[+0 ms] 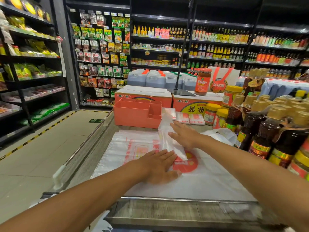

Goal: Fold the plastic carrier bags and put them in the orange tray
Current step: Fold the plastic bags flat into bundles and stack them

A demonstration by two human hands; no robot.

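While 1 carrier bag (170,139) lies folded into a narrow strip on the stack of flat bags (133,148) mid-table, the left hand (158,166) and right hand (184,135) press it flat, each grip apart with fingers straight. About 3 folded bags (190,118) lie beside the orange tray (133,114) just behind, none visibly inside, so most work seems left. Sauce bottles (260,136) crowd the right edge; the left side is freer.

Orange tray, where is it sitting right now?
Head view, left of centre: the orange tray stands in front of an orange carton, with folded bags lying just to its right.
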